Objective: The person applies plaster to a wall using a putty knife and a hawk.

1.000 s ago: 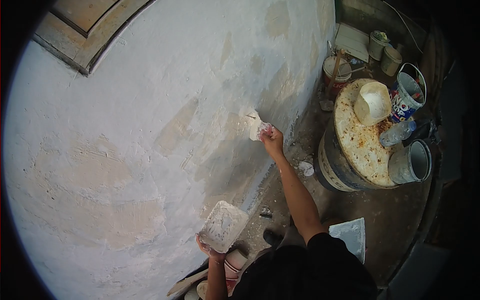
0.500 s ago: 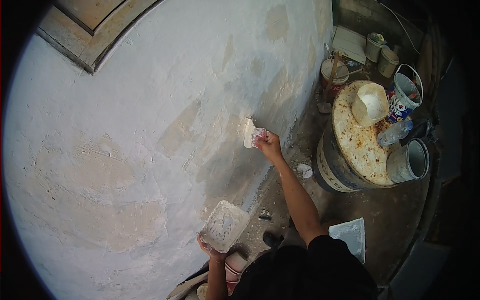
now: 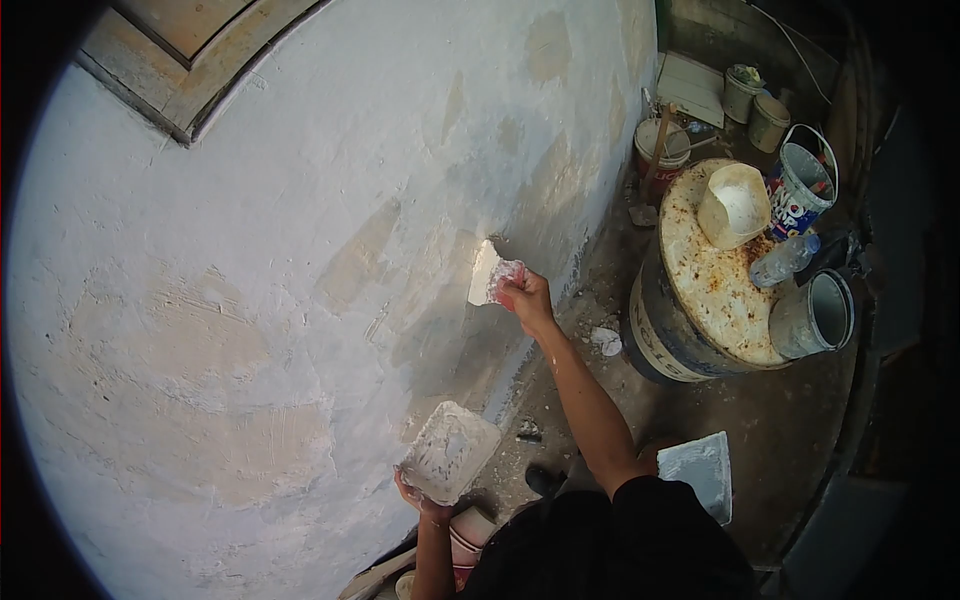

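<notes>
My right hand (image 3: pixel 529 302) is closed round the red handle of a putty knife (image 3: pixel 487 275), whose wide blade carries pale putty and lies at the grey patch of the white wall (image 3: pixel 250 200). Lower down, my left hand (image 3: pixel 424 500) grips the near corner of a shallow rectangular tray (image 3: pixel 452 452), smeared inside with putty, close beside the wall. Beige patches mark the wall in several places.
On the right, a rusty-topped drum (image 3: pixel 708 290) bears a cut plastic container (image 3: pixel 735 205), a bottle (image 3: pixel 785 262) and buckets (image 3: pixel 815 318). Another bucket (image 3: pixel 662 150) stands behind it. A white-coated tray (image 3: pixel 700 475) is beside my body; a wooden frame (image 3: pixel 165 75) is upper left.
My right hand and the putty knife have moved slightly left and down along the wall. My left hand and the tray have stayed almost still.
</notes>
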A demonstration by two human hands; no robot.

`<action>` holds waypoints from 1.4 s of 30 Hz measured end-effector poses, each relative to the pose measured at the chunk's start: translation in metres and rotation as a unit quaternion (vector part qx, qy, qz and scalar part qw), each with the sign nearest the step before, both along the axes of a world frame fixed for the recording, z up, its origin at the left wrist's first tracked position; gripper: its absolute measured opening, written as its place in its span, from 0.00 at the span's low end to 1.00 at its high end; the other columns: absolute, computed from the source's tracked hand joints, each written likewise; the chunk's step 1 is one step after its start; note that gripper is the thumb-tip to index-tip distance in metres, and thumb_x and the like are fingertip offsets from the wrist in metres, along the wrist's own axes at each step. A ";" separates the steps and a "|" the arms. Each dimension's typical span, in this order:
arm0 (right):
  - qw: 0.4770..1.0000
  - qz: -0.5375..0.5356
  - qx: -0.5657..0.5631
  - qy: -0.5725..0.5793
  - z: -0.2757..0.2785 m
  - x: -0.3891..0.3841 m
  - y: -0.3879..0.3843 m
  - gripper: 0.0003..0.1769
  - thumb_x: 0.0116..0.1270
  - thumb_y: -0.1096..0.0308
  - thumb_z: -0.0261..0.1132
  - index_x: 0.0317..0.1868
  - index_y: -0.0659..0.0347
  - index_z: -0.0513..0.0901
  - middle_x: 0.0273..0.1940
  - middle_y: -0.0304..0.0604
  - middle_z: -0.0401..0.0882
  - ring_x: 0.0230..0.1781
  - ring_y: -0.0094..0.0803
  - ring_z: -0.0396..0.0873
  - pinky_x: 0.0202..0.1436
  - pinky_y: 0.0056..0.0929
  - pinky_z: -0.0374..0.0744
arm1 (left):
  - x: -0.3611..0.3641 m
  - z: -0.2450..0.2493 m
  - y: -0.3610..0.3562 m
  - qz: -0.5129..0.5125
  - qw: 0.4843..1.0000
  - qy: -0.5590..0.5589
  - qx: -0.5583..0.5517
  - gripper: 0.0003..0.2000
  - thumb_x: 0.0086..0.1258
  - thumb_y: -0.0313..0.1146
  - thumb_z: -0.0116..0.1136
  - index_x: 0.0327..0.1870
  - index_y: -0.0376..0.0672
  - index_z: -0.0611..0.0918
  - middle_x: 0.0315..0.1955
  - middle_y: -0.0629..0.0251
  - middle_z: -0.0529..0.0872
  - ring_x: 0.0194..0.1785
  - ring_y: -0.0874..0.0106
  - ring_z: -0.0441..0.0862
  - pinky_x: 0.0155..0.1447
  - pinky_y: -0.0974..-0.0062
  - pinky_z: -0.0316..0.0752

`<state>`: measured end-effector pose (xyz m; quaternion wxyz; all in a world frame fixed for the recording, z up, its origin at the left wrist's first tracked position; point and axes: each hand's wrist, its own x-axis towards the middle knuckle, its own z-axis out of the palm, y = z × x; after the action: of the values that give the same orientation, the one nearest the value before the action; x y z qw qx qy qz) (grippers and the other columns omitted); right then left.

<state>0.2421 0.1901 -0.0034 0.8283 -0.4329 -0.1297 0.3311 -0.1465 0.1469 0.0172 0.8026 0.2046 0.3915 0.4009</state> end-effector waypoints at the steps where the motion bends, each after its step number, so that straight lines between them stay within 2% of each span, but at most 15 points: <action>1: 1.000 -0.003 0.003 0.004 0.005 -0.003 0.000 0.08 0.65 0.80 0.62 0.44 0.66 0.81 0.39 0.38 0.83 0.37 0.20 0.79 0.43 0.23 0.78 | 0.000 0.000 0.000 0.000 1.000 -0.002 0.002 0.33 0.70 0.62 0.39 0.64 0.45 0.74 0.59 0.59 0.79 0.61 0.55 0.77 0.64 0.53 0.71; 7: 0.999 -0.026 -0.002 -0.033 0.025 -0.024 0.004 0.06 0.65 0.79 0.62 0.42 0.68 0.82 0.36 0.38 0.83 0.34 0.20 0.78 0.39 0.23 0.76 | -0.002 0.008 -0.001 -0.011 1.000 -0.004 0.000 0.33 0.69 0.63 0.39 0.63 0.45 0.75 0.59 0.59 0.80 0.60 0.55 0.77 0.64 0.54 0.71; 10: 0.985 -0.053 -0.070 -0.148 0.021 -0.035 0.004 0.05 0.64 0.77 0.64 0.40 0.69 0.82 0.33 0.38 0.84 0.33 0.20 0.78 0.38 0.24 0.76 | -0.010 -0.004 0.003 -0.030 0.999 0.009 0.017 0.35 0.68 0.65 0.39 0.66 0.48 0.73 0.62 0.60 0.77 0.63 0.54 0.75 0.65 0.50 0.70; 13: 0.979 -0.096 -0.055 -0.170 0.015 -0.048 0.000 0.05 0.63 0.76 0.65 0.38 0.69 0.81 0.31 0.39 0.84 0.32 0.20 0.77 0.38 0.25 0.76 | -0.020 -0.019 0.009 -0.029 0.999 0.017 0.028 0.36 0.67 0.66 0.39 0.67 0.50 0.72 0.63 0.60 0.76 0.64 0.54 0.74 0.66 0.48 0.69; 14: 0.972 -0.100 -0.064 -0.201 0.004 -0.050 -0.002 0.05 0.64 0.78 0.64 0.40 0.68 0.81 0.33 0.38 0.84 0.32 0.21 0.78 0.37 0.24 0.76 | -0.023 -0.021 0.011 -0.022 0.999 0.018 0.025 0.36 0.67 0.66 0.39 0.67 0.50 0.73 0.63 0.60 0.77 0.64 0.54 0.74 0.66 0.48 0.69; 17: 0.989 -0.131 -0.019 -0.062 -0.027 -0.041 -0.010 0.07 0.64 0.79 0.62 0.43 0.67 0.81 0.34 0.37 0.83 0.31 0.21 0.77 0.36 0.23 0.75 | -0.013 0.004 0.004 0.002 1.000 0.016 0.005 0.35 0.67 0.66 0.39 0.67 0.50 0.73 0.63 0.60 0.77 0.64 0.54 0.75 0.66 0.48 0.69; 20: 0.989 -0.145 -0.027 0.022 -0.059 -0.004 -0.013 0.10 0.64 0.81 0.63 0.46 0.66 0.81 0.40 0.38 0.83 0.36 0.21 0.80 0.40 0.21 0.77 | -0.014 0.009 0.001 -0.002 0.999 0.014 0.032 0.35 0.67 0.66 0.39 0.66 0.49 0.73 0.62 0.60 0.77 0.63 0.54 0.75 0.66 0.49 0.69; 23: 0.987 -0.152 -0.050 0.000 -0.070 0.027 0.002 0.10 0.65 0.81 0.62 0.47 0.66 0.81 0.41 0.38 0.83 0.36 0.21 0.80 0.40 0.21 0.77 | -0.021 -0.002 -0.001 0.014 0.999 0.027 0.027 0.35 0.67 0.66 0.39 0.66 0.49 0.73 0.62 0.61 0.78 0.63 0.54 0.75 0.65 0.50 0.70; 26: 0.975 -0.148 -0.146 -0.081 -0.081 0.044 0.025 0.10 0.66 0.81 0.61 0.47 0.66 0.80 0.41 0.39 0.83 0.37 0.21 0.80 0.40 0.22 0.78 | -0.017 -0.003 -0.005 0.015 0.999 0.032 0.023 0.35 0.68 0.65 0.39 0.66 0.49 0.73 0.62 0.61 0.77 0.63 0.54 0.75 0.65 0.50 0.70; 29: 0.983 -0.144 -0.083 -0.078 -0.059 0.033 0.030 0.09 0.62 0.80 0.62 0.43 0.66 0.81 0.35 0.35 0.81 0.32 0.21 0.77 0.36 0.24 0.75 | -0.010 0.005 -0.009 0.021 0.998 0.044 0.029 0.34 0.68 0.65 0.39 0.65 0.49 0.74 0.61 0.61 0.78 0.62 0.55 0.76 0.65 0.51 0.71; 32: 0.993 -0.083 -0.076 -0.029 -0.049 0.034 0.020 0.09 0.63 0.79 0.62 0.44 0.66 0.81 0.35 0.36 0.82 0.33 0.21 0.77 0.37 0.23 0.76 | -0.014 0.001 -0.009 0.016 0.999 0.034 0.032 0.34 0.68 0.65 0.39 0.65 0.49 0.74 0.61 0.61 0.79 0.62 0.55 0.77 0.64 0.51 0.71; 38: 0.999 -0.008 -0.022 -0.034 -0.032 0.038 0.008 0.08 0.66 0.81 0.60 0.44 0.66 0.81 0.36 0.36 0.82 0.34 0.19 0.77 0.37 0.22 0.76 | -0.010 0.006 -0.012 0.015 0.999 0.030 0.025 0.34 0.68 0.65 0.38 0.65 0.49 0.74 0.61 0.61 0.79 0.62 0.55 0.77 0.64 0.51 0.71; 42: 0.998 0.008 -0.038 -0.046 -0.019 0.031 0.003 0.08 0.66 0.82 0.59 0.44 0.67 0.81 0.36 0.35 0.81 0.34 0.19 0.77 0.37 0.21 0.76 | -0.007 0.006 -0.011 0.003 0.999 0.027 0.029 0.35 0.68 0.66 0.39 0.66 0.49 0.74 0.62 0.61 0.78 0.63 0.55 0.76 0.65 0.51 0.70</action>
<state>0.2730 0.1927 -0.0224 0.8021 -0.4776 -0.1582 0.3218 -0.1537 0.1360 0.0233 0.7840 0.2372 0.4024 0.4089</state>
